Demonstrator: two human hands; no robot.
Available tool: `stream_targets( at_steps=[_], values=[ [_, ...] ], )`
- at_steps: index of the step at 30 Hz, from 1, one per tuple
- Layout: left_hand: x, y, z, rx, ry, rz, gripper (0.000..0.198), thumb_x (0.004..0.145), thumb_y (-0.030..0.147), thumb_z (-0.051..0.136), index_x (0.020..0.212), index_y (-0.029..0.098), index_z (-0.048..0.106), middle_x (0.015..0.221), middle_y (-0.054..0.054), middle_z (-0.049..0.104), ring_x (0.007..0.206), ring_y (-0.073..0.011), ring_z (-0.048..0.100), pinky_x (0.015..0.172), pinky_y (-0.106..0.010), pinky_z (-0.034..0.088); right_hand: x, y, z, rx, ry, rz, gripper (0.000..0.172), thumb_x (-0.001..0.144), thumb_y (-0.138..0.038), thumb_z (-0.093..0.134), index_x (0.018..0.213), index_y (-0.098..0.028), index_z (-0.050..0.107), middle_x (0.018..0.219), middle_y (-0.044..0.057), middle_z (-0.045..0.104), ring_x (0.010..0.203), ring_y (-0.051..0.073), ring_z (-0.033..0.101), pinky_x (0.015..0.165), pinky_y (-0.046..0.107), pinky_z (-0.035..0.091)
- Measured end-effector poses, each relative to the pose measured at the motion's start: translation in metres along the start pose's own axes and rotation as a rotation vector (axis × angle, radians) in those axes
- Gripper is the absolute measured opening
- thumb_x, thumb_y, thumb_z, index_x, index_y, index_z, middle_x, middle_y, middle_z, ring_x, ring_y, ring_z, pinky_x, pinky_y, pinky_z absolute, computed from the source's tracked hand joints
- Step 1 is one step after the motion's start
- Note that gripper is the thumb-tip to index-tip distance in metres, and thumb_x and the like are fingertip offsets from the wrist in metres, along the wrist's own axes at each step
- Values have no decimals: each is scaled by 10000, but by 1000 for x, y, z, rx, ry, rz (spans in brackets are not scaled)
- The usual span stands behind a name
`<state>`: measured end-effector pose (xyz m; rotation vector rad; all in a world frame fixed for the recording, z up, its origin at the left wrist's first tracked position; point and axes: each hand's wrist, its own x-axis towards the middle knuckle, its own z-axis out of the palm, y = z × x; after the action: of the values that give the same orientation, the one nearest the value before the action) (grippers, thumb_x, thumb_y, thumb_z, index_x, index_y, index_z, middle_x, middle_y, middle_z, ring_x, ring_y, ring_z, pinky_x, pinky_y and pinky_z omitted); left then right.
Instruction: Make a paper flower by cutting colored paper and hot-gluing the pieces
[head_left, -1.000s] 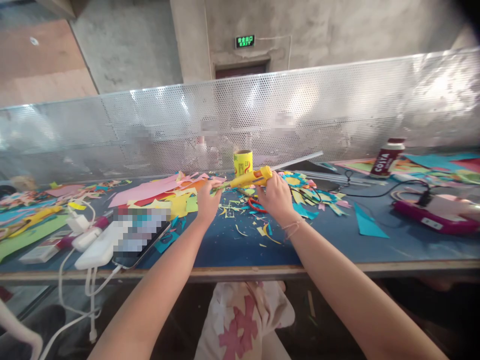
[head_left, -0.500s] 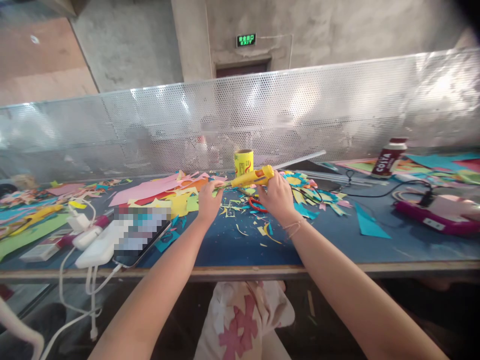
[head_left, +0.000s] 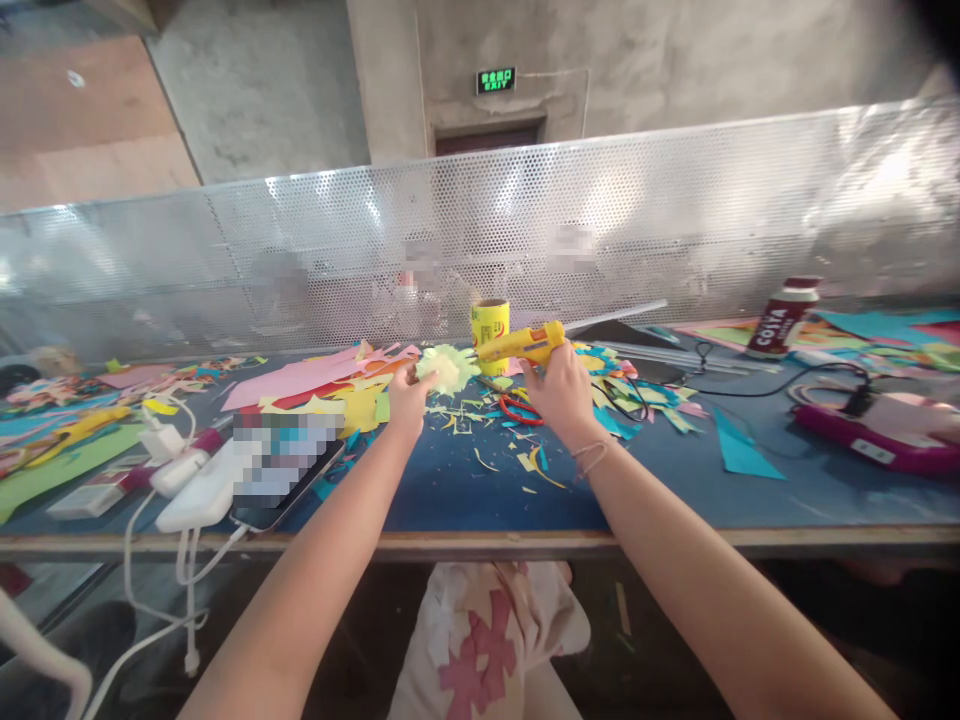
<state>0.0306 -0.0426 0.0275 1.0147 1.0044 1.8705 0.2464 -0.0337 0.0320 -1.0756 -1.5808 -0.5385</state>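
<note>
My right hand (head_left: 553,392) is closed round the grip of a yellow glue gun (head_left: 523,343), whose nozzle points left. My left hand (head_left: 409,392) pinches a pale yellow-green fringed paper flower (head_left: 447,367) and holds it up so its face shows. The gun's tip sits just right of the flower's edge. Both hands hover above the blue tabletop (head_left: 450,485), over scattered coloured paper scraps (head_left: 480,415). Red-handled scissors (head_left: 517,410) lie under my right hand.
A yellow tape roll (head_left: 490,325) stands behind the gun. At left lie coloured paper sheets (head_left: 300,380), a phone on a white power bank (head_left: 225,480) and white cables. At right are a brown bottle (head_left: 780,315), black cables and a pink device (head_left: 870,430). A perforated metal screen backs the table.
My left hand has turned the paper flower up so its fringed face now shows. The glue gun has shifted slightly right and up, away from the flower.
</note>
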Motion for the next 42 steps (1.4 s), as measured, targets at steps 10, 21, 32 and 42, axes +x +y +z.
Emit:
stream_targets(
  at_steps=[10,21,32,42],
  values=[
    [-1,7,3,-333,-33,-215,241,599,24,695,774,149,586,779,-10,666,700,-96,632,609,-169,463,-1,5,6,59,-48,97,299,830,-403,447,1003,-159,450,846,112,529,805,246,526,646,383,442],
    [-3,11,3,-433,-62,-359,152,655,56,708,736,145,614,718,-11,670,649,-89,634,609,-177,505,-3,0,3,14,-67,48,296,863,-396,398,1034,-157,438,814,113,553,736,229,542,586,344,427],
    [-5,17,7,-458,-32,-385,121,719,29,644,708,142,605,679,14,645,567,-51,591,565,-153,500,0,-5,-7,-9,-44,-15,280,897,-383,322,986,-150,449,789,106,525,714,223,535,572,342,438],
    [-3,12,6,-424,-41,-380,209,709,125,694,901,155,618,748,-24,679,670,-117,659,617,-198,552,0,-7,-5,3,-80,-38,296,906,-341,295,1067,-137,436,883,141,532,817,258,546,653,383,457]
  ],
)
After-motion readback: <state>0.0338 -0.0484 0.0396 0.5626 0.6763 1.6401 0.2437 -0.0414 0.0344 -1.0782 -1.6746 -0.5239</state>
